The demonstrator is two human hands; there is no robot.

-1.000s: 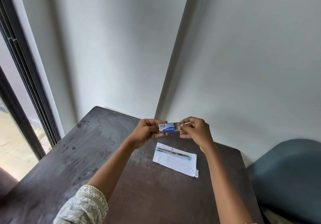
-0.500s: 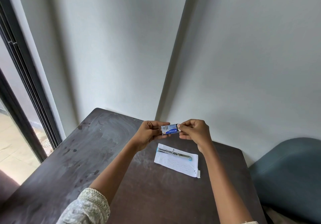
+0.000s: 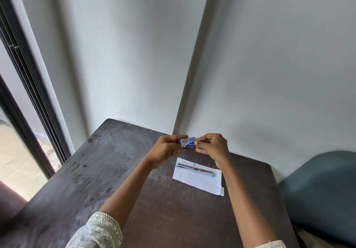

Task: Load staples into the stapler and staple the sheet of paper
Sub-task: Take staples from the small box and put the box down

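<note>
Blue-and-white staple box (image 3: 188, 143) sits pinched between both my hands, raised above the dark wooden table (image 3: 96, 170). My left hand (image 3: 165, 151) clamps its 9 o'clock end; my right hand (image 3: 211, 147) nips the 3 o'clock end with thumb and fingers together. At 6 o'clock below them, the stapler (image 3: 194, 168) lies opened flat along the far edge of the sheet of paper (image 3: 198, 180), touching it.

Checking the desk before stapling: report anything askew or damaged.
The sheet of paper lies skewed to the table edges, its near right corner folded. The stapler lies opened out flat on it. Nothing spilled.
</note>
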